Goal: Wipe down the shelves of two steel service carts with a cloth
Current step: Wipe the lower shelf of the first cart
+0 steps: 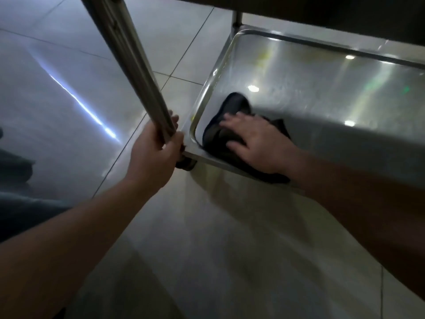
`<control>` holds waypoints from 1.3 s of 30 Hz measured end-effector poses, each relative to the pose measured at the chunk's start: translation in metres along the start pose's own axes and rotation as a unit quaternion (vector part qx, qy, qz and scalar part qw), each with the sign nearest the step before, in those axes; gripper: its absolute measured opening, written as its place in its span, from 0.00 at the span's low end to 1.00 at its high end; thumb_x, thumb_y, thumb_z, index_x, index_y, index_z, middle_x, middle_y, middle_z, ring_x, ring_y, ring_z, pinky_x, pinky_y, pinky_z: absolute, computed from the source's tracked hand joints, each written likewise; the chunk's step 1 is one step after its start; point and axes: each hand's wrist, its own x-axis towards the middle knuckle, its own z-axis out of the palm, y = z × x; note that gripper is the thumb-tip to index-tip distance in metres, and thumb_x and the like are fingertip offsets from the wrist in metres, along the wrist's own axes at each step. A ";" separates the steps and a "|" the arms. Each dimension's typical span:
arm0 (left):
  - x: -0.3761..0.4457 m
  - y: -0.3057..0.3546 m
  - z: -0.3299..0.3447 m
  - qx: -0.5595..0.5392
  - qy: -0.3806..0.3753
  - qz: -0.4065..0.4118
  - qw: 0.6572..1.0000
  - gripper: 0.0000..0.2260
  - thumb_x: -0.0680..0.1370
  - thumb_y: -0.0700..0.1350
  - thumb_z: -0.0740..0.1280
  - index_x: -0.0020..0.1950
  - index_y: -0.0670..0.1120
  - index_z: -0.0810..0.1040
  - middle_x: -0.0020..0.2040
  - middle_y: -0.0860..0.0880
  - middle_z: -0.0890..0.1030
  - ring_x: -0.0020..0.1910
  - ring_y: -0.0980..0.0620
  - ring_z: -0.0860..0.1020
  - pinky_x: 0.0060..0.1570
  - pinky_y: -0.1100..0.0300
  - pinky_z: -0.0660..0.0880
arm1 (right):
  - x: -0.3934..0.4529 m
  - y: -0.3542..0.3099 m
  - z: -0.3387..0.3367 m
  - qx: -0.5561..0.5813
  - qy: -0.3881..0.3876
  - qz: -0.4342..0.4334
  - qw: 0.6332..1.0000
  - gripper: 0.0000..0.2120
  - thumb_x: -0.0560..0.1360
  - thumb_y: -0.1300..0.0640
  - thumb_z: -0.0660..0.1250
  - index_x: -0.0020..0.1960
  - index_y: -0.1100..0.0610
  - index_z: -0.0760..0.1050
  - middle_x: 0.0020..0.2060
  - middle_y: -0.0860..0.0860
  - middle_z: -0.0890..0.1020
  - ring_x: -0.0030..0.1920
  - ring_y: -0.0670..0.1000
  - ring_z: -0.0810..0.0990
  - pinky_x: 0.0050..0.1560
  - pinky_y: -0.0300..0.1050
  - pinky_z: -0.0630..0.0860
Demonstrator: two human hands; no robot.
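Left hand (154, 150) wraps the cart post (128, 54) near its base, fingers closed round it. Right hand (257, 143) lies flat, fingers spread, pressing the dark cloth (220, 137) into the shelf's (322, 93) near-left corner — hand blurred, cloth partly hidden under it. Caster (187, 164) mostly hidden below the corner. Upper shelf (322, 14) cut off at the top — just dark underside.

A dark, soft cloth (232, 137) lies on a brushed, glossy steel shelf (322, 88), beside a smooth polished metal post (128, 56) above shiny glazed floor tiles (207, 249).
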 end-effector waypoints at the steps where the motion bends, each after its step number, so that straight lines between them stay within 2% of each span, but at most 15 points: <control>1: 0.000 0.002 0.000 -0.017 0.005 -0.001 1.000 0.21 0.83 0.48 0.69 0.76 0.52 0.74 0.66 0.60 0.82 0.66 0.64 0.79 0.53 0.74 0.77 | 0.012 0.002 0.000 0.004 0.028 0.068 0.997 0.29 0.86 0.42 0.57 0.84 0.47 0.59 0.84 0.46 0.58 0.84 0.52 0.55 0.83 0.55 0.49; 4: -0.001 0.005 0.004 -0.020 0.008 0.007 1.000 0.18 0.84 0.48 0.68 0.74 0.54 0.75 0.64 0.62 0.81 0.65 0.65 0.79 0.55 0.72 0.76 | 0.064 -0.012 0.002 0.040 0.065 0.250 0.965 0.31 0.86 0.41 0.50 0.86 0.49 0.52 0.85 0.48 0.52 0.85 0.54 0.48 0.83 0.59 0.43; 6: -0.001 0.003 0.004 -0.026 0.005 0.008 1.000 0.16 0.83 0.50 0.67 0.70 0.60 0.74 0.64 0.64 0.81 0.66 0.64 0.78 0.60 0.65 0.76 | 0.098 -0.030 0.004 0.068 0.059 0.278 0.956 0.32 0.85 0.41 0.47 0.86 0.49 0.48 0.86 0.48 0.48 0.85 0.54 0.45 0.82 0.60 0.40; 10: 0.001 0.002 0.004 -0.034 0.021 -0.005 0.999 0.12 0.79 0.53 0.67 0.59 0.69 0.75 0.55 0.68 0.83 0.59 0.66 0.80 0.57 0.61 0.77 | 0.117 -0.067 0.015 0.036 0.047 0.167 0.984 0.33 0.84 0.38 0.51 0.86 0.48 0.53 0.85 0.48 0.52 0.85 0.54 0.48 0.82 0.60 0.42; 13: 0.002 0.001 0.007 -0.036 0.033 0.000 0.999 0.11 0.78 0.53 0.68 0.58 0.68 0.77 0.52 0.60 0.85 0.56 0.57 0.83 0.56 0.52 0.81 | 0.091 -0.076 0.021 0.015 0.029 0.041 0.999 0.30 0.83 0.37 0.53 0.83 0.46 0.61 0.84 0.45 0.59 0.84 0.51 0.52 0.83 0.58 0.46; 16: -0.004 0.009 0.009 -0.034 0.024 -0.009 0.999 0.20 0.79 0.52 0.67 0.53 0.82 0.73 0.49 0.69 0.82 0.51 0.67 0.81 0.48 0.70 0.77 | 0.066 -0.076 0.021 0.023 0.017 -0.010 1.000 0.29 0.85 0.38 0.54 0.83 0.47 0.61 0.84 0.44 0.59 0.84 0.49 0.54 0.83 0.55 0.49; 18: -0.008 0.012 0.009 -0.031 0.019 -0.013 0.999 0.23 0.79 0.52 0.66 0.51 0.85 0.70 0.47 0.73 0.81 0.50 0.71 0.79 0.44 0.76 0.74 | 0.051 -0.075 0.020 0.019 0.007 -0.013 1.000 0.31 0.85 0.38 0.54 0.84 0.47 0.58 0.84 0.44 0.57 0.84 0.49 0.54 0.83 0.53 0.49; 21: -0.011 0.013 0.011 -0.015 0.038 -0.018 0.999 0.20 0.80 0.52 0.66 0.52 0.83 0.70 0.46 0.74 0.80 0.47 0.72 0.79 0.42 0.77 0.73 | 0.021 -0.068 0.016 0.008 -0.010 -0.026 1.000 0.33 0.84 0.36 0.58 0.84 0.48 0.58 0.84 0.45 0.58 0.83 0.48 0.56 0.83 0.52 0.51; 25: -0.009 0.004 0.016 0.019 0.063 -0.010 0.998 0.08 0.83 0.51 0.67 0.61 0.61 0.74 0.44 0.70 0.79 0.44 0.71 0.78 0.36 0.77 0.72 | -0.037 -0.044 0.013 -0.011 -0.003 -0.054 0.998 0.33 0.79 0.45 0.70 0.82 0.49 0.65 0.81 0.47 0.67 0.80 0.51 0.65 0.81 0.51 0.58; 27: -0.008 0.003 0.015 0.042 0.068 -0.019 0.997 0.13 0.85 0.53 0.66 0.68 0.53 0.73 0.47 0.66 0.79 0.45 0.72 0.78 0.33 0.76 0.73 | -0.062 -0.029 0.010 -0.004 0.009 -0.059 0.998 0.33 0.77 0.53 0.72 0.80 0.51 0.68 0.78 0.49 0.72 0.77 0.53 0.70 0.79 0.52 0.62; 29: -0.010 0.005 0.014 0.064 0.061 -0.037 0.995 0.17 0.85 0.56 0.65 0.72 0.53 0.72 0.53 0.63 0.79 0.49 0.69 0.80 0.37 0.73 0.73 | -0.084 -0.016 0.007 0.004 0.022 -0.061 0.998 0.32 0.74 0.59 0.74 0.77 0.54 0.73 0.74 0.52 0.76 0.72 0.57 0.76 0.76 0.54 0.68; 31: -0.013 0.005 0.016 0.081 0.060 -0.059 0.993 0.19 0.85 0.57 0.64 0.75 0.54 0.71 0.59 0.58 0.80 0.54 0.58 0.80 0.42 0.65 0.73 | -0.106 -0.004 0.004 -0.004 0.031 -0.058 0.998 0.31 0.72 0.63 0.75 0.74 0.57 0.76 0.72 0.54 0.79 0.66 0.60 0.80 0.69 0.59 0.74; 33: -0.017 0.007 0.019 0.092 0.066 -0.084 0.990 0.19 0.85 0.58 0.64 0.75 0.55 0.71 0.62 0.55 0.79 0.56 0.51 0.80 0.41 0.62 0.73 | -0.125 0.007 0.001 -0.005 0.038 -0.047 0.998 0.31 0.71 0.65 0.74 0.73 0.58 0.77 0.70 0.56 0.80 0.63 0.62 0.81 0.65 0.61 0.77; 36: -0.021 0.016 0.021 0.078 0.086 -0.089 0.989 0.17 0.84 0.57 0.64 0.72 0.55 0.73 0.58 0.56 0.81 0.53 0.53 0.80 0.41 0.60 0.74 | -0.135 0.010 -0.004 0.013 0.034 -0.022 0.999 0.28 0.73 0.58 0.67 0.73 0.56 0.76 0.70 0.54 0.80 0.63 0.60 0.80 0.65 0.60 0.76; 39: -0.020 0.026 0.024 0.066 0.108 -0.101 0.987 0.14 0.84 0.54 0.63 0.69 0.54 0.73 0.51 0.54 0.81 0.48 0.54 0.80 0.37 0.57 0.75 | -0.115 -0.009 -0.006 0.002 0.039 0.030 0.999 0.28 0.76 0.40 0.60 0.74 0.48 0.73 0.70 0.47 0.78 0.67 0.55 0.74 0.65 0.56 0.73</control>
